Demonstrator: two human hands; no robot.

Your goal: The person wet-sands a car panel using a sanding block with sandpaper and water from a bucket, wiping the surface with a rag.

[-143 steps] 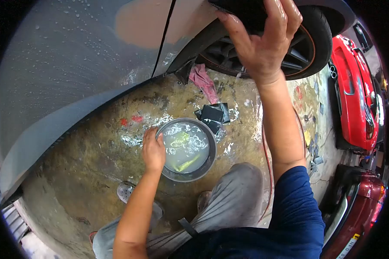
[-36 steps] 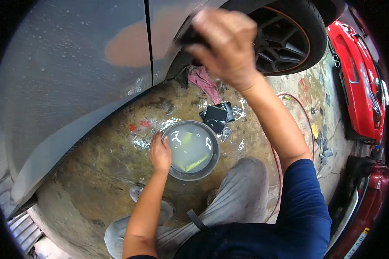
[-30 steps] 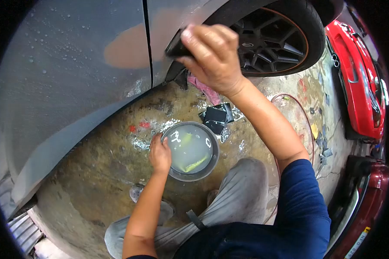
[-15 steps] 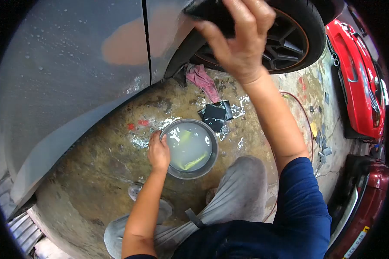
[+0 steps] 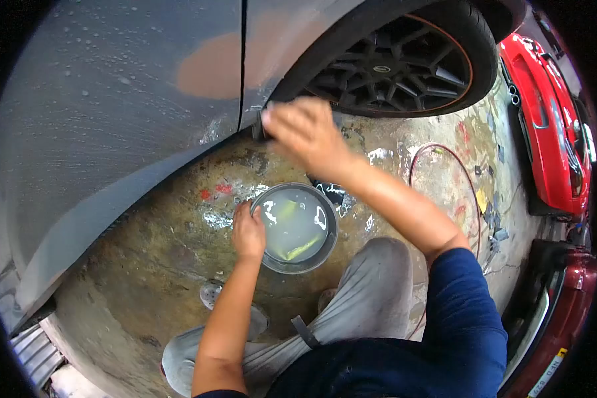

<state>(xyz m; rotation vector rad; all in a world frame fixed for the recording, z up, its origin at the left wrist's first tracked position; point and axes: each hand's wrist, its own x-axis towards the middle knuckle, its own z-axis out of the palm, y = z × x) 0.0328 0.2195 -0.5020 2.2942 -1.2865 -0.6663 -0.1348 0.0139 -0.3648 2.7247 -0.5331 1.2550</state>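
My left hand (image 5: pixel 249 232) is closed on the near-left rim of a round grey basin (image 5: pixel 333 242) of cloudy water. Two yellow-green pieces lie in the water. Blurred by motion, my right hand (image 5: pixel 308 136) is just below the lower edge of a grey car panel (image 5: pixel 113 132), beside the wheel arch. Its fingers are closed on a small black sheet of sandpaper (image 5: pixel 259 126), only partly visible. On the panel, a pinkish-tan patch (image 5: pixel 212 66) crosses the door seam. Black sheets (image 5: pixel 335 192) on the wet floor are mostly hidden behind my right forearm.
A black wheel (image 5: pixel 385 69) stands at the top of the view. A thin red hose (image 5: pixel 471 172) curves over the concrete floor (image 5: pixel 146 265) on the right. Farther right are a bright red car (image 5: pixel 550 126) and a dark red vehicle (image 5: pixel 564 305).
My right hand has dropped from the wheel arch, down and to the left, with the black sandpaper. It now hides the pink cloth. My left hand stays on the basin; the view has shifted slightly.
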